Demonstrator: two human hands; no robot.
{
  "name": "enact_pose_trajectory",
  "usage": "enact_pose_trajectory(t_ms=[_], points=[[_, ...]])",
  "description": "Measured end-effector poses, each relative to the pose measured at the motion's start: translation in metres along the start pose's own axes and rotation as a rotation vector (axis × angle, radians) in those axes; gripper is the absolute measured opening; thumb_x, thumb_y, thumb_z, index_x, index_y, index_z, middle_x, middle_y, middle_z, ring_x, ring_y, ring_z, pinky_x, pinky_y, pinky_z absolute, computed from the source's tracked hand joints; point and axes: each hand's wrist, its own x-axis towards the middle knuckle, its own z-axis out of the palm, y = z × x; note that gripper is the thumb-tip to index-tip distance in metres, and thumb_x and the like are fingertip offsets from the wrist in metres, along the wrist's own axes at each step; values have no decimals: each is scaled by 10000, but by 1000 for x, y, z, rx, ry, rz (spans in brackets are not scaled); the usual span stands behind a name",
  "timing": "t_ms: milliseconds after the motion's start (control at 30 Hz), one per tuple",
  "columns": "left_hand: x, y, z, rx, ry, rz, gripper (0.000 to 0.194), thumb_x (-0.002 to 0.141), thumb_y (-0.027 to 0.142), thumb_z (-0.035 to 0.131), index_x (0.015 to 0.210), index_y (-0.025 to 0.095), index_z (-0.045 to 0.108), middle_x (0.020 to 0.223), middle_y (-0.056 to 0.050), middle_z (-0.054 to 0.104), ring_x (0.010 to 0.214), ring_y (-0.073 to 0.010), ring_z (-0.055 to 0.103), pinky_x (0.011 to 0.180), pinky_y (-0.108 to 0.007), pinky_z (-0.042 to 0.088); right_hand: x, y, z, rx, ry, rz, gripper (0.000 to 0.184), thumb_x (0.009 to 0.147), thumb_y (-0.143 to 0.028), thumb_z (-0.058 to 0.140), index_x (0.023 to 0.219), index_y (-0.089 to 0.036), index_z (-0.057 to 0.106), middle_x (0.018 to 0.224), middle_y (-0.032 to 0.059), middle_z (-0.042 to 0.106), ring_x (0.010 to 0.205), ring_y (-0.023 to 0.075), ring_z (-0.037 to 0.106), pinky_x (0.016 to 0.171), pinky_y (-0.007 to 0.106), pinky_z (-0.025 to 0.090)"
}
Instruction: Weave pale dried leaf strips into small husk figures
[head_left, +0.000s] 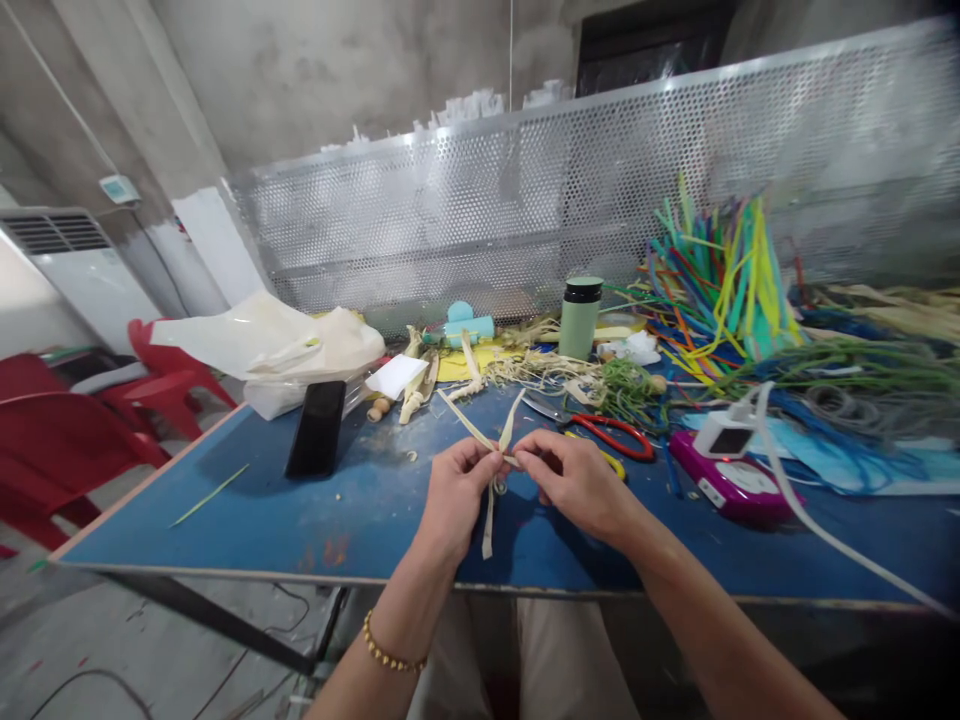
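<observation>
Left hand [461,490] pinching the pale strips [506,434] right where they cross, right hand [574,480] nipping an end alongside, all above the blue surface [360,520]! Feather-light, bendy, likely to split: best gripped near that crossing.

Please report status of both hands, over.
Left hand and right hand: pinching pale, flat, straw-like strips. Strips meeting between hands, ends splayed. Red-handled metal scissors close beyond right hand.
</observation>
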Motion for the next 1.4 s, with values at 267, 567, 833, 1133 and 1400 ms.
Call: enact_pose_trajectory(t_ms=[267, 567, 833, 1133, 1400], points=[[0, -1, 0, 40, -33, 0, 194, 690, 307, 758, 698, 133, 670, 629, 3, 605, 593, -96, 475, 592, -225, 332, 2, 1, -2, -13, 3, -9, 183, 856, -192, 538, 708, -170, 642, 666, 7, 624, 612, 127, 534, 569, 238, 374], [-1, 0, 0, 45, 25, -17, 231, 692, 319, 737, 600, 128, 644, 581, -20, 607, 530, -91, 450, 550, -233, 314, 2, -2, -1, -17, 7, -32, 200, 862, -202, 549, 673, -168, 605, 614, -14, 589, 575, 113, 498, 565, 242, 342], [-1, 2, 2, 56, 24, 22, 250, 702, 319, 721, 555, 136, 632, 551, -13, 587, 522, -90, 433, 554, -231, 323, 1, -2, -4, 1, -11, -76, 221, 893, -229, 528, 690, -174, 597, 637, -7, 598, 612, 122, 514, 587, 243, 354], [-2, 3, 3, 42, 15, 8, 275, 713, 325, 710, 536, 144, 604, 507, 9, 529, 491, -81, 387, 532, -230, 305, 0, -2, -4, 31, -28, -53, 246, 904, -254, 527, 682, -168, 591, 627, -7, 578, 599, 117, 503, 575, 241, 355], [-1, 1, 2, -10, -108, 44, 175, 762, 302, 701, 720, 136, 666, 686, -25, 628, 637, -114, 511, 641, -237, 378, -4, 8, -3, 337, -113, 151, 327, 913, -369, 527, 656, -169, 554, 510, -40, 498, 467, 88, 452, 474, 223, 340]])
